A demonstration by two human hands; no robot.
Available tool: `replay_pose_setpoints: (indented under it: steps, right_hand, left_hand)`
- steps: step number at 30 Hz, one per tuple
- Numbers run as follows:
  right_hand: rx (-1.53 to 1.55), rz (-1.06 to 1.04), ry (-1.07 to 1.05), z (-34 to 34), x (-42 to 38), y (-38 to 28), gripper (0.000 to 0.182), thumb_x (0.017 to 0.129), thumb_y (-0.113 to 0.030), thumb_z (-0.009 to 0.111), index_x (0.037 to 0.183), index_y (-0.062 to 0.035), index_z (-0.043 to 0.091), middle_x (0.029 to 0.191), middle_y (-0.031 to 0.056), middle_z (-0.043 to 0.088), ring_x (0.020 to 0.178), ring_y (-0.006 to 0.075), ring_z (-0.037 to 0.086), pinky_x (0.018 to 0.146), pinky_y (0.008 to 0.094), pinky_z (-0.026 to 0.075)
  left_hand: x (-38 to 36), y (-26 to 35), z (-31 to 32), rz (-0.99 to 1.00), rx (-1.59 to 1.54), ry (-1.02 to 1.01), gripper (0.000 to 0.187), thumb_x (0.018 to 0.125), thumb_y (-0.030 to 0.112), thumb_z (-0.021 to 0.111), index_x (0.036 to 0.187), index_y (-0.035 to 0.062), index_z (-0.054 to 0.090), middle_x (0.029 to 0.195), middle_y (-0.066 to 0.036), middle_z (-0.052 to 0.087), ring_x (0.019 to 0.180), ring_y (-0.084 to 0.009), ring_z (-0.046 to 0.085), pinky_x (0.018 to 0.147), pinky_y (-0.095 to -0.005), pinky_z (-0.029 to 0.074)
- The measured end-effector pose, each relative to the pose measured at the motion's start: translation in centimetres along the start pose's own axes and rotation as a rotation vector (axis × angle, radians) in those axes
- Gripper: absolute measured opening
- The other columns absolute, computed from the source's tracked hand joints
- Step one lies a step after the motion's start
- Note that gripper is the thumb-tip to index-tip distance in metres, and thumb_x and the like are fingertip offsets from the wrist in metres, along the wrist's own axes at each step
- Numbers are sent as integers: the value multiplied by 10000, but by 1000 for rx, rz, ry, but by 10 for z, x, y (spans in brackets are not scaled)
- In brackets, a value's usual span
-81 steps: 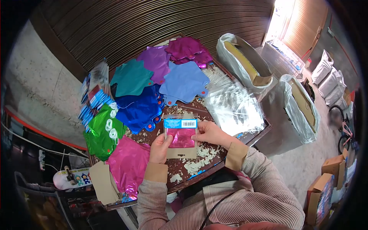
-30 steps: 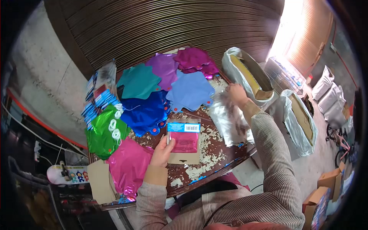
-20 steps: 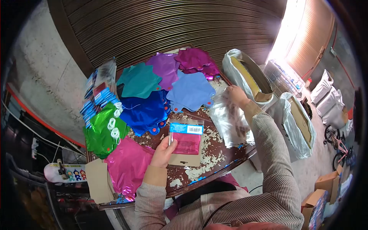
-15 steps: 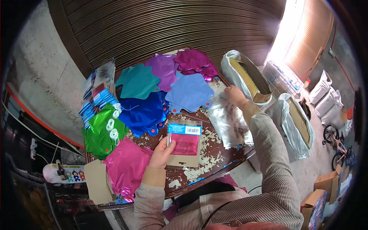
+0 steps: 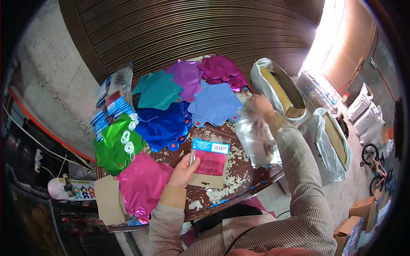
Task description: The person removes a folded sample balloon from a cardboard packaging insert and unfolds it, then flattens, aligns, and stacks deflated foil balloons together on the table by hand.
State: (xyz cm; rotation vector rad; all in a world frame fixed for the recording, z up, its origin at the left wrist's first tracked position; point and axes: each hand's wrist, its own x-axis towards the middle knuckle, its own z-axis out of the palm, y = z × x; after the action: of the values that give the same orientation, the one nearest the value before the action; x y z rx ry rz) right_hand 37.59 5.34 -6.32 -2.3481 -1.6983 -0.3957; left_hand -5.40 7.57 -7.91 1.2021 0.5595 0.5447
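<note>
My left hand pinches the left edge of a flat package, which has a blue barcode label, a pink foil piece and a brown card. My right hand is at the top of a pile of clear plastic sleeves, fingers bent together; what they grip is too blurred to tell. Foil shapes lie beyond: light blue, dark blue, teal, purple and magenta. Pink foil and green foil with white string coils lie on the left.
Packed pieces with blue labels are stacked at the table's back left, and brown cards at its front left. Two white bags with cardboard stand right of the worn table. A bicycle and open boxes are farther right.
The view has shifted slightly. My right hand stays by the plastic sleeves, where their top end now looks lifted and blurred. My left hand still holds the package.
</note>
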Motion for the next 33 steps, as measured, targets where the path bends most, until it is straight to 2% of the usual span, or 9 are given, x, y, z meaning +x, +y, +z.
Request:
replay_pose_setpoints:
  steps: [3, 7, 13, 18, 22, 24, 25, 27, 33]
  right_hand:
    - [-93, -43, -136, -2, 6, -5, 188, 784, -99, 559, 927, -67, 676, 971, 89, 639, 891, 304, 596, 792, 377, 483]
    - [-246, -217, -51, -15, 5, -4, 156, 788, -119, 564, 893, -85, 674, 926, 54, 631, 863, 279, 594, 779, 366, 478]
    - [-103, -283, 62, -43, -4, 9, 156, 794, -143, 571, 893, -79, 673, 861, 51, 625, 840, 289, 593, 795, 376, 467]
    - [-26, -277, 168, -87, -22, 10, 115, 806, -148, 614, 844, -65, 683, 814, 67, 641, 733, 222, 594, 654, 327, 474]
    - [1002, 162, 41, -121, -51, -38, 124, 823, -95, 647, 928, -64, 706, 799, 50, 648, 639, 130, 554, 556, 244, 437]
    - [1288, 44, -46, -127, -69, -68, 148, 851, -82, 636, 974, -75, 717, 766, 37, 654, 615, 65, 512, 506, 182, 379]
    - [1229, 54, -121, -130, -78, -81, 153, 840, -75, 631, 962, -71, 723, 751, 33, 662, 630, 77, 518, 548, 198, 403]
    - [1121, -107, -20, -127, -93, -106, 134, 843, -77, 632, 943, -53, 718, 733, 25, 665, 648, 95, 544, 595, 218, 435]
    - [1100, -15, -65, -125, -108, -128, 132, 843, -74, 631, 942, -48, 714, 784, 28, 682, 673, 109, 567, 638, 237, 455]
  left_hand:
    - [-1, 1, 0, -6, -7, -6, 332, 967, 126, 521, 1277, 11, 506, 1155, -60, 604, 1001, -106, 548, 876, -212, 420]
    - [-2, 2, 0, -8, -8, -3, 333, 965, 126, 527, 1278, 11, 506, 1169, -67, 604, 1011, -109, 553, 877, -210, 423]
    - [-4, 6, 2, -23, 5, -22, 333, 964, 119, 530, 1279, 13, 507, 1167, -69, 607, 1001, -109, 559, 875, -207, 427]
    - [-3, 3, 2, -8, -27, -58, 335, 963, 112, 532, 1282, 15, 506, 1159, -67, 609, 986, -105, 564, 865, -199, 429]
    - [-1, -3, -1, -17, -24, -116, 340, 956, 90, 534, 1287, 14, 504, 1148, -63, 613, 982, -99, 564, 867, -193, 428]
    - [-2, -3, 1, -20, -10, -114, 340, 954, 85, 535, 1286, 14, 505, 1146, -61, 614, 977, -97, 565, 865, -193, 429]
    - [-2, -3, 2, -20, 0, -110, 340, 953, 81, 535, 1285, 13, 506, 1143, -59, 616, 972, -94, 566, 862, -193, 431]
    - [-4, -3, 5, -21, 20, -104, 340, 949, 72, 536, 1283, 12, 509, 1137, -55, 618, 962, -89, 568, 857, -193, 434]
    - [-5, -1, 6, 33, 30, -158, 345, 938, 50, 542, 1279, 10, 514, 1123, -50, 626, 947, -84, 574, 854, -195, 443]
